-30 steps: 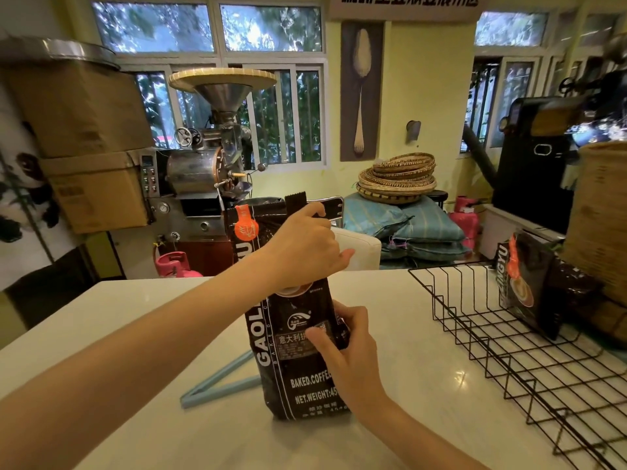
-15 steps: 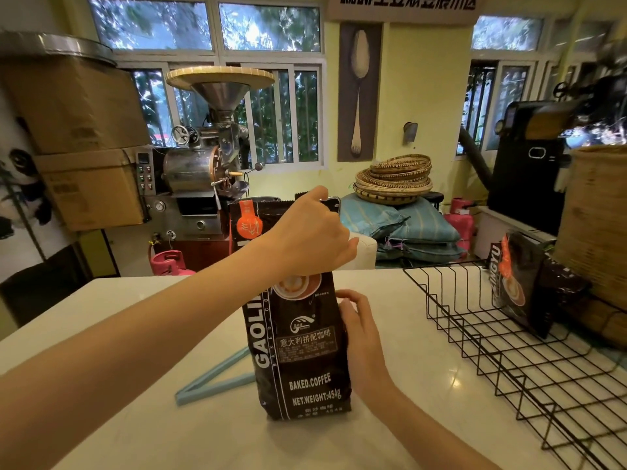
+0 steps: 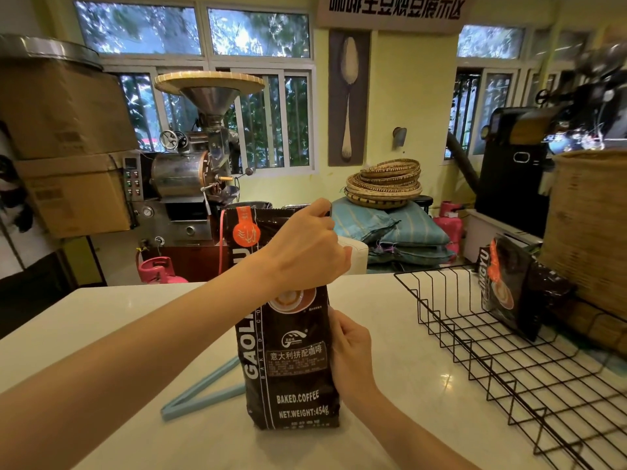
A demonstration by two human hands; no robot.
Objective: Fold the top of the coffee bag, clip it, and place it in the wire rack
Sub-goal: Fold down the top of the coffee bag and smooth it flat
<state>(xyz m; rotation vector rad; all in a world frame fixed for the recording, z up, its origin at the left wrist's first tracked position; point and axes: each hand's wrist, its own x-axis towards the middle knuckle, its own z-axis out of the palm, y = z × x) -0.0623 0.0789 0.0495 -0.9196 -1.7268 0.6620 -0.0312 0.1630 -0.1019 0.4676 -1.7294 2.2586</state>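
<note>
While held upright on the white counter [image 3: 390, 334], the coffee bag is the landmark for each line.
Coffee bag [image 3: 291, 371]: black, stood at the counter's middle, top not yet folded down.
Right hand [image 3: 349, 354]: pressed against the bag's right edge, fingers wrapped behind it.
Left hand [image 3: 302, 252]: fingers clenched on the bag's upper front.
Blue clip [image 3: 200, 391]: laid open, left of and behind the bag.
Wire rack [image 3: 509, 361]: right of the bag, a second dark bag [image 3: 509, 290] leaned inside.

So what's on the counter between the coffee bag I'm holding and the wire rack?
Only the right hand, against the coffee bag. Beyond it the head view shows bare white counter up to the wire rack.
</note>
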